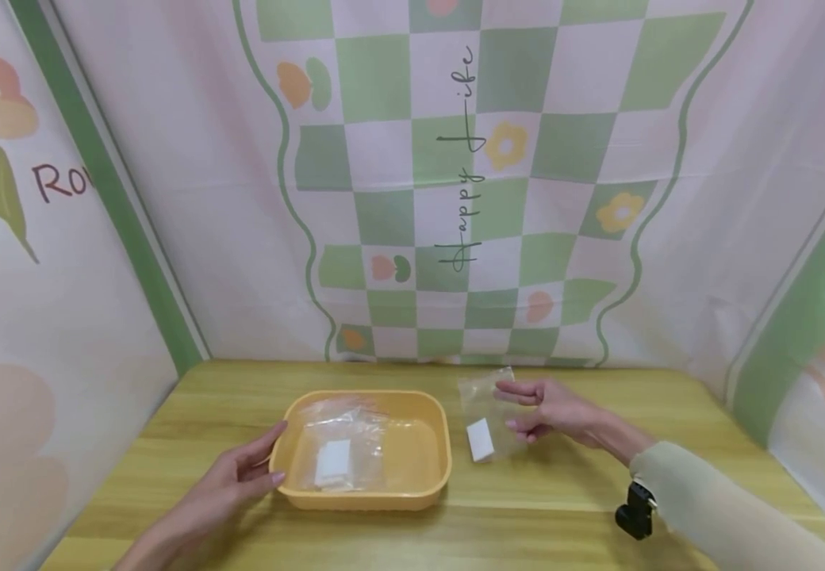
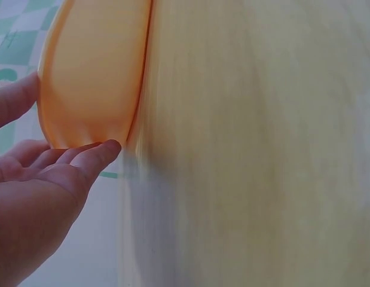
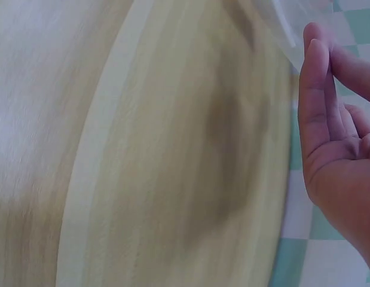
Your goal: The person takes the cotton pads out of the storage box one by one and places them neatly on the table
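Note:
A yellow-orange plastic tray sits on the wooden table. My left hand holds its left end, with fingers and thumb spread along the rim; in the left wrist view the fingers lie against the tray's end wall. Inside the tray are clear plastic bags with a white rectangular piece. To the right of the tray, my right hand pinches the right side of another clear bag, which holds a white rectangle. The right wrist view catches only this bag's edge by the fingertips.
The wooden table meets a hanging cloth with green checks at its back edge. More printed cloth stands on the left side. A small black device is fastened at the right sleeve.

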Demonstrator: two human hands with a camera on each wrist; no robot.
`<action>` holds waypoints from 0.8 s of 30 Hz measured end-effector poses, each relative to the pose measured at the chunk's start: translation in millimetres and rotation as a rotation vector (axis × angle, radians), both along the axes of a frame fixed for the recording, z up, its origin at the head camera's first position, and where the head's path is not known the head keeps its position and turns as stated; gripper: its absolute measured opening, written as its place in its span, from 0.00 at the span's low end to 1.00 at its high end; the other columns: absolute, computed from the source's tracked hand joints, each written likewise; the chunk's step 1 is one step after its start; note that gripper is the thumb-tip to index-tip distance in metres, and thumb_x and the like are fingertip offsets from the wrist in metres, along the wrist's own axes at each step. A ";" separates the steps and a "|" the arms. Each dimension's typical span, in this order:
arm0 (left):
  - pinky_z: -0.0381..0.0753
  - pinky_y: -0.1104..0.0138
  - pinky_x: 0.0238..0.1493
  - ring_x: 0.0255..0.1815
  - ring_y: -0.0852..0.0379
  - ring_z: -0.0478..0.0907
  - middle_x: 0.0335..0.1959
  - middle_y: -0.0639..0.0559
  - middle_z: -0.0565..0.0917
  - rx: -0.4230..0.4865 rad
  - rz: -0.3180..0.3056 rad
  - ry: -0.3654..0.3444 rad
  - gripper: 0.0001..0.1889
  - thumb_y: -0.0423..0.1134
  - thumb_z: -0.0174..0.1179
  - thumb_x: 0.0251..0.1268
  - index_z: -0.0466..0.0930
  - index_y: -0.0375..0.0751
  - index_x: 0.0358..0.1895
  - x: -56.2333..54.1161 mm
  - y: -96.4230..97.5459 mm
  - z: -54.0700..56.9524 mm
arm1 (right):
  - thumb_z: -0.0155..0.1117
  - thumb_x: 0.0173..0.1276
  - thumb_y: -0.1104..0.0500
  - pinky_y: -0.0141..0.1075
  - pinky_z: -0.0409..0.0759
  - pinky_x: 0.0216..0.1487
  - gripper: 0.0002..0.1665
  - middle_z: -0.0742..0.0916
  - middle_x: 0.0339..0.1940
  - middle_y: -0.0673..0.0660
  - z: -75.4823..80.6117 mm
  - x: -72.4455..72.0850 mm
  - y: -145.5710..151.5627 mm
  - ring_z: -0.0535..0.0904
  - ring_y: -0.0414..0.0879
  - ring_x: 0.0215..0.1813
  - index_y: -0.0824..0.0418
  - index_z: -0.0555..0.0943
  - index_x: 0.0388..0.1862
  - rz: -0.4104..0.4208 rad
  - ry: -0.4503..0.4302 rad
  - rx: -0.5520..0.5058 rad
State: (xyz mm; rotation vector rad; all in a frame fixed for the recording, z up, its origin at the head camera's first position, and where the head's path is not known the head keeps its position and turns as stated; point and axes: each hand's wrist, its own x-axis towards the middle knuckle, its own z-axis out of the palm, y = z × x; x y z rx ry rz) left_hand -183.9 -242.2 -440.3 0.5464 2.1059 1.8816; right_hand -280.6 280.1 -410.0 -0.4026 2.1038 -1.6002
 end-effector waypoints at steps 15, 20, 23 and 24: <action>0.78 0.66 0.65 0.77 0.28 0.61 0.82 0.26 0.45 0.006 0.011 -0.028 0.42 0.31 0.62 0.76 0.45 0.28 0.83 -1.3 -0.7 -0.4 | 0.76 0.63 0.66 0.29 0.73 0.17 0.53 0.64 0.81 0.73 -12.9 -0.6 1.2 0.79 0.46 0.22 0.68 0.60 0.82 -0.004 0.157 0.196; 0.78 0.66 0.66 0.77 0.29 0.61 0.82 0.28 0.45 0.005 0.016 -0.041 0.42 0.31 0.62 0.76 0.46 0.29 0.84 -2.1 -1.2 -0.6 | 0.75 0.65 0.66 0.31 0.75 0.15 0.51 0.64 0.80 0.74 -16.4 0.6 0.0 0.78 0.45 0.20 0.69 0.60 0.82 -0.015 0.210 0.221; 0.78 0.66 0.66 0.77 0.29 0.61 0.83 0.28 0.45 0.005 0.017 -0.045 0.42 0.31 0.62 0.76 0.46 0.29 0.84 -2.4 -1.3 -0.7 | 0.76 0.65 0.65 0.31 0.74 0.14 0.50 0.66 0.79 0.74 -19.0 1.5 -0.5 0.77 0.45 0.19 0.69 0.61 0.82 -0.041 0.213 0.216; 0.78 0.66 0.66 0.77 0.29 0.61 0.83 0.28 0.45 0.005 0.016 -0.046 0.42 0.31 0.62 0.76 0.46 0.29 0.84 -2.5 -1.3 -0.8 | 0.76 0.65 0.65 0.31 0.74 0.14 0.50 0.66 0.79 0.74 -19.5 1.9 -0.9 0.78 0.46 0.18 0.70 0.62 0.81 -0.049 0.214 0.211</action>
